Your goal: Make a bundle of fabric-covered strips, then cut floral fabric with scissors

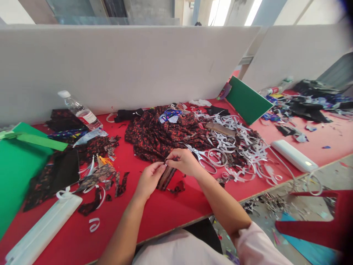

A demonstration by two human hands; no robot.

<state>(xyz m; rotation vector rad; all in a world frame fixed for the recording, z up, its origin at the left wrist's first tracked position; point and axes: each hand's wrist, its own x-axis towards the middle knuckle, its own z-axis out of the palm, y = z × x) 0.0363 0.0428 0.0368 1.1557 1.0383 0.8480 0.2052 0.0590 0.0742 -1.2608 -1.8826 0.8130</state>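
Observation:
My left hand [149, 179] and my right hand [183, 162] meet over the red table [165, 213], both pinching a small folded piece of dark patterned fabric [166, 177] that hangs down onto the tabletop. Just behind the hands lies a heap of black-and-red floral fabric [162, 134]. A pair of scissors [202, 156] rests right of my right hand, beside a tangle of white strips [242, 147].
A plastic water bottle [79, 110] lies at back left near green boards [16, 162]. Fabric scraps [93, 173] litter the left side. White long cases lie at front left [41, 230] and at right [293, 156]. A grey partition [124, 62] closes the back. A red stool [325, 217] stands at right.

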